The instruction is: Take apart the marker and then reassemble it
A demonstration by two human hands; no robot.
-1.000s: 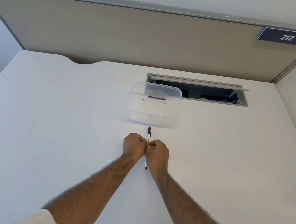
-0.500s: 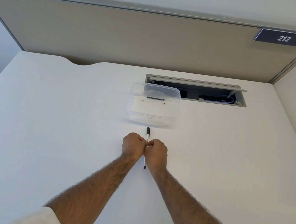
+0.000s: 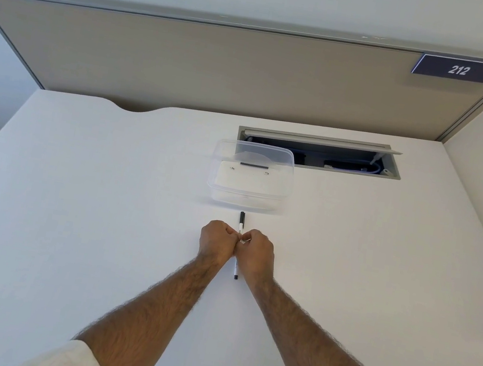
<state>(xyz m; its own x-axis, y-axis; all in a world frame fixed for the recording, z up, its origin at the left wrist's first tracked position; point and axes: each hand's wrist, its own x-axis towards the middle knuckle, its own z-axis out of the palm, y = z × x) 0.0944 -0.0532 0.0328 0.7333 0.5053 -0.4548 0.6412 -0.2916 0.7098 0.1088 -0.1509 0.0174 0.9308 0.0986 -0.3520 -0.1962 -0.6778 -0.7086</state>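
Observation:
A thin white marker (image 3: 241, 221) with a black cap at its far end and a black near end lies lengthwise along the white table (image 3: 72, 203), pointing away from me. My left hand (image 3: 218, 240) and my right hand (image 3: 257, 251) meet knuckle to knuckle over its middle, both with fingers curled around the barrel. The black cap sticks out beyond the fingers, and the black tail shows below the wrists. The barrel's middle is hidden by the hands.
A clear plastic box (image 3: 250, 178) with a small dark piece inside stands just beyond the marker. Behind it is an open cable hatch (image 3: 321, 152) in the table. A beige partition (image 3: 220, 68) with a "212" sign (image 3: 459, 70) closes off the back.

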